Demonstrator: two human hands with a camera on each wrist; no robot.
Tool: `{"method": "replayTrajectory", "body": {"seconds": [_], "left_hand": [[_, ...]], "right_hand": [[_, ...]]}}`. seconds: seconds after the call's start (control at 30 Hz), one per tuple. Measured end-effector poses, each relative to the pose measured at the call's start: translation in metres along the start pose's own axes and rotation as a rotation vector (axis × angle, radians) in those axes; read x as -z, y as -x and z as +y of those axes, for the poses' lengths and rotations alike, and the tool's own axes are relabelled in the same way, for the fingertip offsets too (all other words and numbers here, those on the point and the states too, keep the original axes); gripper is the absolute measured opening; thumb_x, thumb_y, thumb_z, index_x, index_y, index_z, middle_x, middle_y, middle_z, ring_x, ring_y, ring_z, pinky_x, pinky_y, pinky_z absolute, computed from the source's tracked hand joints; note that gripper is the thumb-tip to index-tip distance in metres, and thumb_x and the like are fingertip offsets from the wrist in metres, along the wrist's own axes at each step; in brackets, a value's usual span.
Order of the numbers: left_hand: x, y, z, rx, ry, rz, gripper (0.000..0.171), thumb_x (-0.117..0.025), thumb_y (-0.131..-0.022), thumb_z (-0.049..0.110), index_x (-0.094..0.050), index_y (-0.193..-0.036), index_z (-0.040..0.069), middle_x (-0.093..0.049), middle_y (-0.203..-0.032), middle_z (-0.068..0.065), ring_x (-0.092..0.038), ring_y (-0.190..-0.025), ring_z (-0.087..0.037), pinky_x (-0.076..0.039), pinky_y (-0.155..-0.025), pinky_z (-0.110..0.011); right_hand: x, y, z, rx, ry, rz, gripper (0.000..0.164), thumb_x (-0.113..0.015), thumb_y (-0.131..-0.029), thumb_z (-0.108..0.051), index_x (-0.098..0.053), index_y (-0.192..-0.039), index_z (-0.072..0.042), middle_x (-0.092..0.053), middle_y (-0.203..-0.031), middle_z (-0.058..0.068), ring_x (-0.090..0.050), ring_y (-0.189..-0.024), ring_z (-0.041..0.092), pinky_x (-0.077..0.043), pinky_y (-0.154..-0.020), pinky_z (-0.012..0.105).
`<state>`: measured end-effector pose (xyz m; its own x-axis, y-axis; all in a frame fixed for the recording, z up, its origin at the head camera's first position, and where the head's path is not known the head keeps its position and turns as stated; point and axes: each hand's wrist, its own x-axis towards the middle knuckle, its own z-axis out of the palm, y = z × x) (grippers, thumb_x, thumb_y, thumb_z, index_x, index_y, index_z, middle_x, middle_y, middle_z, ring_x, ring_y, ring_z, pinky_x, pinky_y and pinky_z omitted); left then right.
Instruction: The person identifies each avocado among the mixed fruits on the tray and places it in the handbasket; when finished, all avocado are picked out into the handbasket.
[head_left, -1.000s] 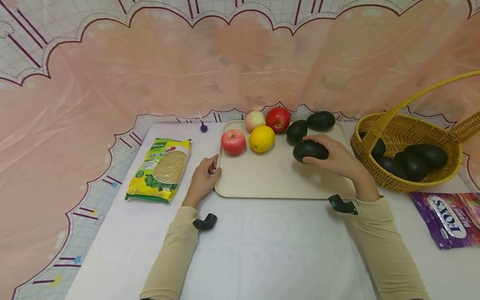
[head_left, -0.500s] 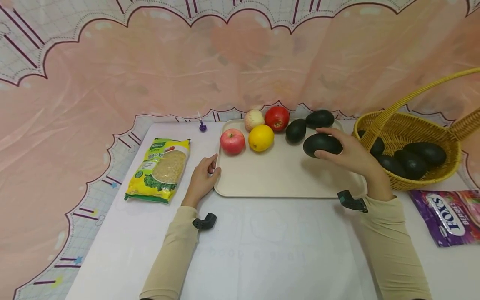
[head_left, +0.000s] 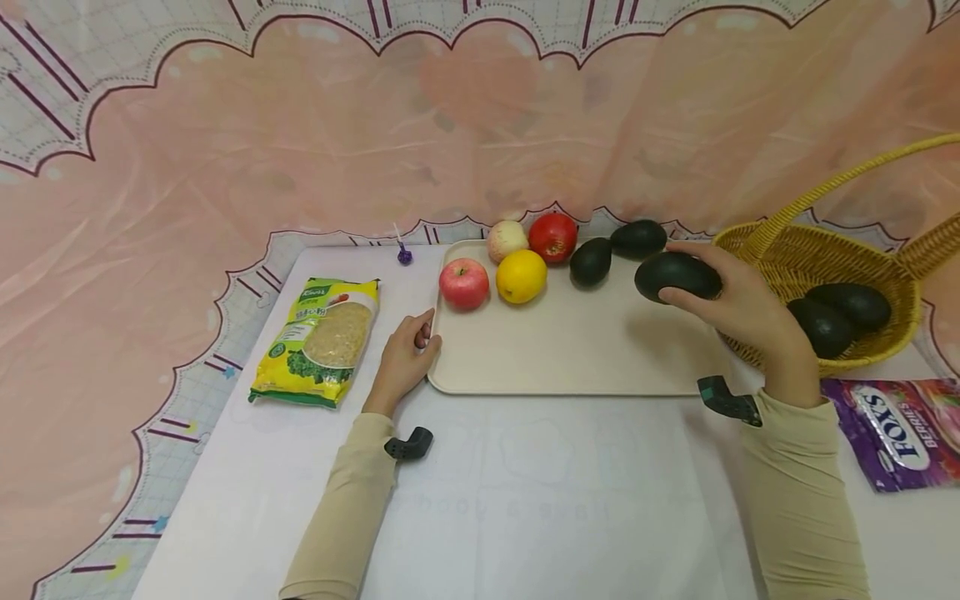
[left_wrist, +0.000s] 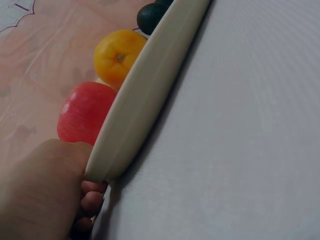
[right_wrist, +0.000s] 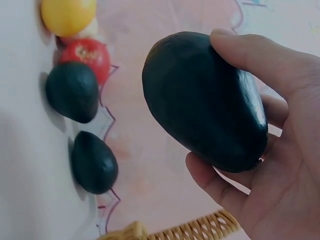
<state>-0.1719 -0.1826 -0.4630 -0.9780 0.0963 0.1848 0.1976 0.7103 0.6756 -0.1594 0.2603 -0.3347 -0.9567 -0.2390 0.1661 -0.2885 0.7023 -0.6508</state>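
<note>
My right hand [head_left: 750,304] grips a dark avocado [head_left: 678,277] raised over the right part of the beige tray [head_left: 555,358]. In the right wrist view, thumb and fingers wrap the avocado [right_wrist: 205,100] from either side. My left hand [head_left: 405,354] holds the tray's left edge; the left wrist view has its thumb at the rim [left_wrist: 135,110] and fingers curled below. Two more avocados [head_left: 591,262] lie at the tray's back, beside a pomegranate [head_left: 553,237], a pale round fruit [head_left: 507,242], a yellow orange-like fruit [head_left: 521,277] and a red apple [head_left: 463,283].
Right of the tray stands a yellow wicker basket [head_left: 900,275] with a tall handle; avocados [head_left: 851,307] lie inside, partly hidden by my right hand. A purple FOX'S bag [head_left: 892,433] is in front of it. At left lie a yellow Knorr packet [head_left: 318,342] and a small purple lollipop [head_left: 405,254].
My right hand has carried the avocado rightward across the tray, toward the basket side. My left hand has stayed at the tray's edge.
</note>
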Motion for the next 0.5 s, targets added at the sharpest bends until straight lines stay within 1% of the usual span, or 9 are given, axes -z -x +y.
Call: {"method": "replayTrajectory", "body": {"seconds": [0.03, 0.07, 0.1, 0.23, 0.3, 0.4, 0.5], "left_hand": [[0.000, 0.000, 0.000, 0.001, 0.000, -0.001, 0.046, -0.057, -0.091, 0.017, -0.051, -0.135, 0.004, -0.049, -0.089, -0.007, -0.044, -0.077, -0.018, -0.031, -0.073, -0.031], [0.000, 0.000, 0.000, 0.001, 0.000, -0.001, 0.046, -0.057, -0.091, 0.016, -0.051, -0.135, 0.004, -0.049, -0.088, -0.007, -0.044, -0.077, -0.018, -0.031, -0.073, -0.031], [0.000, 0.000, 0.001, 0.000, 0.000, -0.001, 0.046, -0.057, -0.091, 0.016, -0.051, -0.135, 0.004, -0.049, -0.088, -0.007, -0.044, -0.077, -0.018, -0.031, -0.073, -0.031], [0.000, 0.000, 0.001, 0.001, -0.001, 0.002, 0.046, -0.057, -0.090, 0.016, -0.051, -0.134, 0.003, -0.049, -0.088, -0.007, -0.044, -0.076, -0.018, -0.031, -0.073, -0.031], [0.000, 0.000, 0.000, 0.001, -0.005, 0.005, 0.045, -0.057, -0.090, 0.016, -0.052, -0.133, 0.003, -0.048, -0.087, -0.007, -0.044, -0.076, -0.018, -0.030, -0.074, -0.031], [0.000, 0.000, 0.000, -0.004, -0.011, 0.008, 0.044, -0.057, -0.090, 0.016, -0.053, -0.132, 0.003, -0.048, -0.087, -0.007, -0.043, -0.076, -0.018, -0.030, -0.075, -0.031], [0.001, 0.000, 0.001, -0.007, -0.011, 0.008, 0.044, -0.058, -0.090, 0.016, -0.053, -0.132, 0.003, -0.048, -0.087, -0.007, -0.043, -0.076, -0.018, -0.030, -0.074, -0.031]], "right_hand": [[0.002, 0.002, 0.001, -0.011, 0.000, 0.009, 0.065, -0.070, -0.084, -0.034, -0.042, -0.141, -0.030, -0.045, -0.142, 0.011, -0.048, -0.116, 0.030, -0.037, -0.086, 0.020], [0.004, 0.003, 0.002, -0.015, 0.000, 0.016, 0.065, -0.070, -0.084, -0.034, -0.041, -0.142, -0.029, -0.045, -0.142, 0.011, -0.048, -0.115, 0.030, -0.036, -0.084, 0.016], [0.006, 0.004, 0.003, -0.020, 0.004, 0.028, 0.066, -0.070, -0.084, -0.034, -0.041, -0.142, -0.028, -0.045, -0.141, 0.012, -0.049, -0.113, 0.031, -0.034, -0.079, 0.011], [0.012, 0.009, 0.005, -0.043, 0.007, 0.057, 0.067, -0.070, -0.084, -0.034, -0.040, -0.143, -0.027, -0.045, -0.140, 0.015, -0.049, -0.112, 0.033, -0.032, -0.077, 0.008], [0.015, 0.011, 0.005, -0.052, 0.000, 0.068, 0.066, -0.070, -0.084, -0.033, -0.040, -0.143, -0.029, -0.045, -0.141, 0.015, -0.048, -0.112, 0.033, -0.032, -0.077, 0.008], [0.020, 0.013, 0.005, -0.079, -0.004, 0.079, 0.065, -0.069, -0.085, -0.034, -0.039, -0.143, -0.033, -0.045, -0.140, 0.012, -0.047, -0.111, 0.030, -0.032, -0.078, 0.007], [0.023, 0.016, 0.006, -0.105, 0.002, 0.100, 0.065, -0.069, -0.084, -0.035, -0.039, -0.142, -0.036, -0.046, -0.140, 0.011, -0.047, -0.109, 0.026, -0.033, -0.078, 0.009]]}}
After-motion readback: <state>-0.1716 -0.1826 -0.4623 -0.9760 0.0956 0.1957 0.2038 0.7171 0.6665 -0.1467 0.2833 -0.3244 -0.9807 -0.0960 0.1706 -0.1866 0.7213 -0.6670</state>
